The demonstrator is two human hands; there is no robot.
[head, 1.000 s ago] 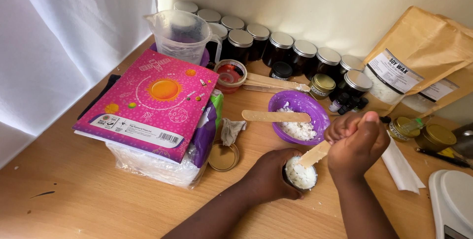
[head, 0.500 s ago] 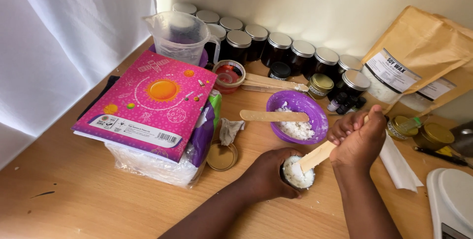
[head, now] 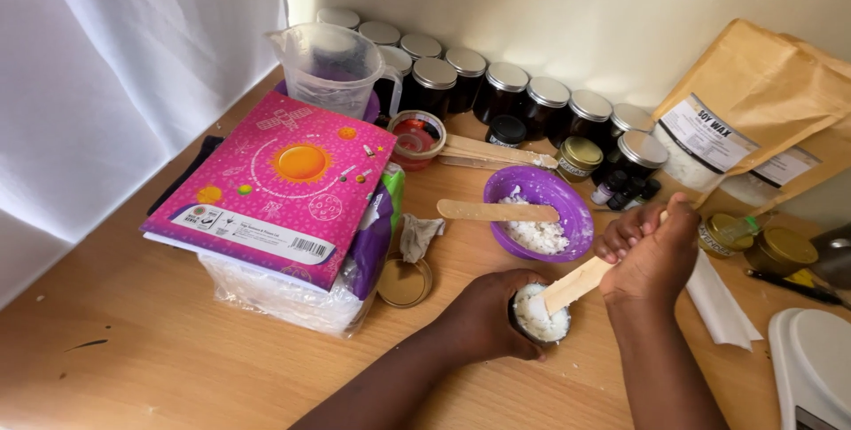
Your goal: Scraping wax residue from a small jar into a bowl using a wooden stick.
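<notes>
Wooden tabletop against a pale wall: we pack white flakes into a small dark jar.

Our left hand [head: 483, 315] wraps the jar [head: 541, 316], gripping its side; our right hand [head: 651, 248] is clenched round a flat wooden stick [head: 576, 284] whose tip presses into the flakes. Just beyond the right hand sits a purple bowl [head: 576, 208] of flakes with another stick across it. We judge the jar as hard, breakable glass, best held low round the wall; the flakes look light and crumbly.
</notes>
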